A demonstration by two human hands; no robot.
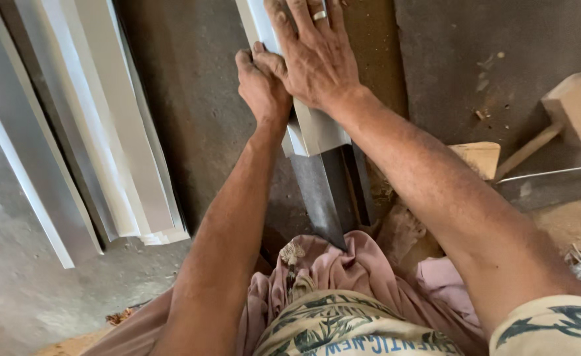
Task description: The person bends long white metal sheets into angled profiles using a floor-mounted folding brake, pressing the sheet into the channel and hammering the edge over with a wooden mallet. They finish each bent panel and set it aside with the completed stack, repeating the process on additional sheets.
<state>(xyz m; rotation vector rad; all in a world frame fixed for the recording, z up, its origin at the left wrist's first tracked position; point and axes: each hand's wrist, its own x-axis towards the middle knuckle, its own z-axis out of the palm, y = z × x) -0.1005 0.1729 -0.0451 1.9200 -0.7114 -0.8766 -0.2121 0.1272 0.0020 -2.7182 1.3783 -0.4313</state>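
Observation:
A long pale metal strip (320,132), bent lengthwise, lies over a dark steel bar (326,191) that runs away from my body. My right hand (313,56), with a ring on one finger, presses flat on top of the strip with fingers spread. Along the strip's left edge my left hand (259,86) is curled, gripping its side. The strip's far end runs out of view at the top.
Several bent sheet-metal profiles (86,132) lie stacked on the concrete floor at the left. A wooden mallet (567,112) rests at the right, near a wood block (480,158) and a thin metal rod (554,173). Sawdust and pinkish cloth (363,270) sit by my lap.

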